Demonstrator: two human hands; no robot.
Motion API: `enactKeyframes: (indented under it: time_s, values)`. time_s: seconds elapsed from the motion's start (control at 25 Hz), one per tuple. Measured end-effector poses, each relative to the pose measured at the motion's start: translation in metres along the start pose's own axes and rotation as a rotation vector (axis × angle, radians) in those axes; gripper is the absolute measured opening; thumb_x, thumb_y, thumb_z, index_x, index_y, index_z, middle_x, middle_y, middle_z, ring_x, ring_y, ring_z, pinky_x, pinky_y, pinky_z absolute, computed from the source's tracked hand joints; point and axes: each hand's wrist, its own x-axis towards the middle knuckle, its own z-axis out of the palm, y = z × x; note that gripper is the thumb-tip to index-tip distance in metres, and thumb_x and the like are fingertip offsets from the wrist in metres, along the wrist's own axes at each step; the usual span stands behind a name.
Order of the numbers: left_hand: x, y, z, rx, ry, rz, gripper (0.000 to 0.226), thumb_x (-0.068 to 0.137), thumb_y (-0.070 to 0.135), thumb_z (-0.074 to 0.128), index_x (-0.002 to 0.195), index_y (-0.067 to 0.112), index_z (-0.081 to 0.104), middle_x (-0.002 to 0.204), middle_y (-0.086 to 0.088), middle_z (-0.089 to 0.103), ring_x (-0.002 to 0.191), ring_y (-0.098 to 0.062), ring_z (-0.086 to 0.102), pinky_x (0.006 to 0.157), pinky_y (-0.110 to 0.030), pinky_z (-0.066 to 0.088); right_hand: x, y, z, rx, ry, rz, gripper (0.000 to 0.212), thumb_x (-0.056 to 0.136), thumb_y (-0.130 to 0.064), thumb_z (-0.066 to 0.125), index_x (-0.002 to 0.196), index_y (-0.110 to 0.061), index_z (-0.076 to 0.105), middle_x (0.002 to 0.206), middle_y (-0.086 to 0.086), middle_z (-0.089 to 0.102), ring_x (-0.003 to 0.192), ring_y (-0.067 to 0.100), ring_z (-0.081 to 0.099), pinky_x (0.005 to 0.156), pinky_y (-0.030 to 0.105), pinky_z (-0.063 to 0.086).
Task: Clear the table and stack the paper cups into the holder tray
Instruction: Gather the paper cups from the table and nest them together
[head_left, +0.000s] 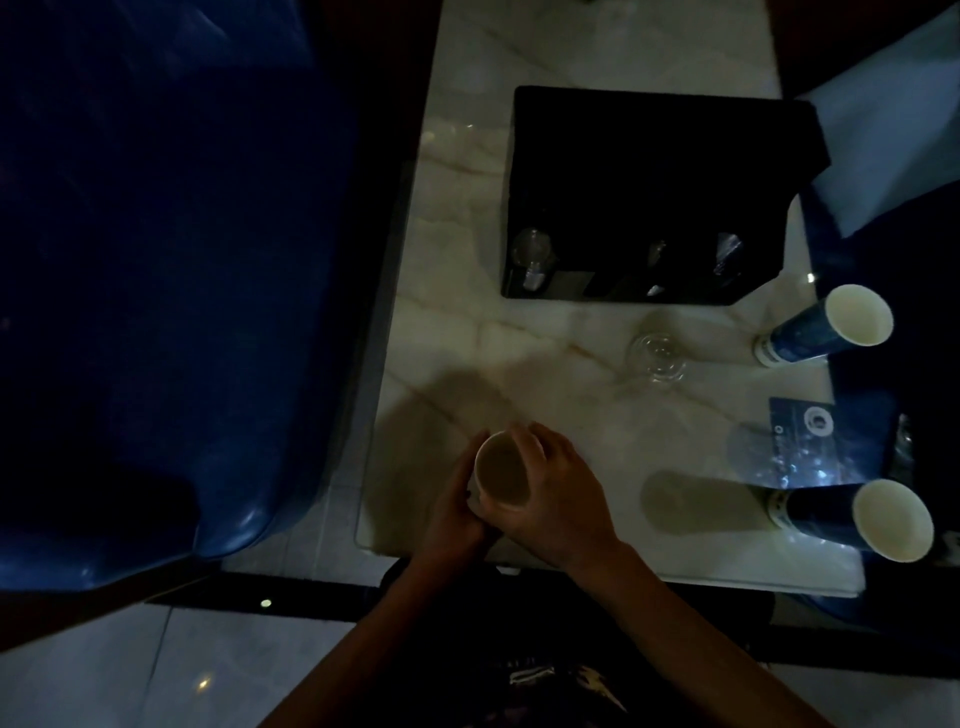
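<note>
while both hands close around one paper cup (503, 470) at the near edge of the table (457, 218), the head view shows the rest of the job lying off to the right and ahead. the left hand (457, 501) wraps the cup's left side and base, the right hand (558, 488) curls over its right side and rim; so each grip is holding that same cup, mouth up, its long axis close to vertical. whether it is one cup or several already nested i cannot tell in this dim light.

two more paper cups stand at the table's right edge: the far cup (831, 327) and the near cup (862, 514), both blue-walled, with open mouths that look empty. they lie well apart from the held cup, on the right hand's side, so that hand is the nearer one to fetch them. a clear glass (657, 358) sits between them and the hands, and a blue printed card (810, 441) lies flat between the two standing cups.

beyond, mid-table, sits the black holder tray (649, 182). its near row shows what seem to be clear cups or wrappers in the slots; its dark interior is otherwise unreadable. the tray lies ahead and slightly right of the grip, so my judgement is that the held cup travels forward, staying upright, once the others are gathered into it. a blue chair (156, 286) fills the left.
</note>
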Motion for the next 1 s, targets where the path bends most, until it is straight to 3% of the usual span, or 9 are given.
enactKeyframes:
  time_s: [0.12, 0.28, 0.44, 0.48, 0.64, 0.8, 0.88, 0.92, 1.0]
  values:
    - [0.0, -0.005, -0.003, 0.074, -0.028, -0.005, 0.08, 0.079, 0.007, 0.078, 0.146, 0.016, 0.036, 0.139, 0.008, 0.053, 0.125, -0.006, 0.055, 0.1, -0.031, 0.05, 0.001, -0.006, 0.001, 0.047, -0.161, 0.111, 0.084, 0.073, -0.073, 0.058, 0.142, -0.032, 0.031, 0.13, 0.004, 0.049, 0.111, 0.023, 0.057, 0.081, 0.035, 0.052]
    - [-0.003, -0.01, -0.003, 0.212, -0.063, 0.073, 0.073, 0.078, 0.013, 0.078, 0.141, 0.015, 0.041, 0.136, -0.004, 0.055, 0.126, -0.021, 0.056, 0.102, -0.05, 0.047, 0.007, -0.019, 0.011, -0.158, -0.136, 0.177, 0.063, 0.085, -0.067, 0.038, 0.132, -0.026, 0.037, 0.128, 0.017, 0.046, 0.106, 0.035, 0.054, 0.078, 0.042, 0.05]
    - [-0.006, -0.003, 0.004, 0.273, -0.05, 0.112, 0.076, 0.073, 0.017, 0.082, 0.122, 0.058, 0.039, 0.121, 0.015, 0.056, 0.112, -0.005, 0.06, 0.092, -0.031, 0.054, 0.013, -0.029, 0.021, -0.195, -0.083, 0.264, 0.048, 0.092, -0.055, 0.034, 0.127, -0.023, 0.041, 0.121, 0.013, 0.046, 0.101, 0.031, 0.051, 0.067, 0.036, 0.038]
    - [-0.008, -0.004, 0.003, 0.296, -0.057, 0.11, 0.076, 0.072, 0.02, 0.082, 0.122, 0.058, 0.038, 0.121, 0.016, 0.054, 0.111, -0.005, 0.059, 0.091, -0.029, 0.054, 0.014, -0.03, 0.021, -0.188, -0.067, 0.275, 0.046, 0.093, -0.053, 0.034, 0.126, -0.023, 0.042, 0.12, 0.013, 0.046, 0.101, 0.031, 0.051, 0.065, 0.034, 0.036]
    - [-0.012, -0.002, 0.001, 0.298, -0.136, 0.044, 0.075, 0.07, 0.045, 0.073, 0.134, 0.028, 0.038, 0.128, 0.005, 0.053, 0.113, -0.009, 0.059, 0.09, -0.025, 0.053, 0.011, -0.029, 0.024, -0.192, -0.052, 0.281, 0.04, 0.094, -0.05, 0.035, 0.121, -0.023, 0.046, 0.119, 0.011, 0.047, 0.098, 0.029, 0.052, 0.062, 0.033, 0.033]
    - [-0.01, 0.001, -0.005, 0.39, -0.215, -0.019, 0.074, 0.067, 0.059, 0.059, 0.131, 0.024, 0.046, 0.129, 0.004, 0.055, 0.114, -0.011, 0.058, 0.096, -0.031, 0.052, 0.011, -0.028, 0.028, -0.211, 0.019, 0.26, 0.038, 0.091, -0.049, 0.036, 0.113, -0.021, 0.052, 0.111, 0.011, 0.05, 0.092, 0.028, 0.052, 0.056, 0.031, 0.035]
    - [-0.006, -0.006, -0.014, 0.535, -0.237, 0.118, 0.06, 0.067, 0.071, 0.052, 0.119, 0.042, 0.05, 0.13, 0.01, 0.056, 0.123, -0.013, 0.056, 0.102, -0.034, 0.049, 0.009, -0.029, 0.029, -0.198, 0.045, 0.241, 0.04, 0.093, -0.048, 0.039, 0.116, -0.019, 0.054, 0.114, 0.012, 0.052, 0.101, 0.031, 0.052, 0.064, 0.037, 0.045]
    - [-0.002, -0.007, -0.014, 0.545, -0.208, 0.121, 0.057, 0.067, 0.076, 0.052, 0.116, 0.047, 0.05, 0.131, 0.013, 0.056, 0.127, -0.012, 0.054, 0.105, -0.035, 0.047, 0.006, -0.028, 0.03, -0.196, 0.056, 0.205, 0.042, 0.094, -0.047, 0.041, 0.119, -0.017, 0.056, 0.118, 0.014, 0.054, 0.109, 0.035, 0.052, 0.079, 0.045, 0.049]
    - [-0.002, 0.002, -0.01, 0.517, -0.201, 0.149, 0.053, 0.078, 0.068, 0.054, 0.123, 0.044, 0.046, 0.131, 0.014, 0.054, 0.125, -0.005, 0.053, 0.106, -0.028, 0.044, -0.005, -0.019, 0.035, -0.216, 0.077, 0.102, 0.046, 0.095, -0.045, 0.045, 0.124, -0.012, 0.059, 0.126, 0.019, 0.056, 0.121, 0.041, 0.05, 0.106, 0.056, 0.038]
